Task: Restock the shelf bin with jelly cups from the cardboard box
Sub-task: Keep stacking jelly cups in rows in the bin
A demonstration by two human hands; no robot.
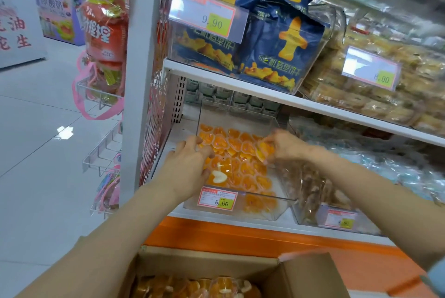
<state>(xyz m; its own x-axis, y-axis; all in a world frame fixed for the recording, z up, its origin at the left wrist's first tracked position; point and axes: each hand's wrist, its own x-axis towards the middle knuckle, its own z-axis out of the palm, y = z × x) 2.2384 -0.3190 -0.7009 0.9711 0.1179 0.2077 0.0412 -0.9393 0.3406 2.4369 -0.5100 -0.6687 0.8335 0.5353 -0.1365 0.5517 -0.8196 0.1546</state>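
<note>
As the left hand (pixel 190 165) and right hand (pixel 285 146) curled fingers round glossy, orange, heart-shaped jelly cups (pixel 240 150), more lay beneath those fingers in the clear bin (pixel 277 211).

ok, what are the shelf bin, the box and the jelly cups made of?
shelf bin: clear rigid plastic, glossy; cups show through its walls.
cardboard box: matte brown board, folded flaps.
jelly cups: probably thin clear plastic, shiny, orange filling visible.
</note>
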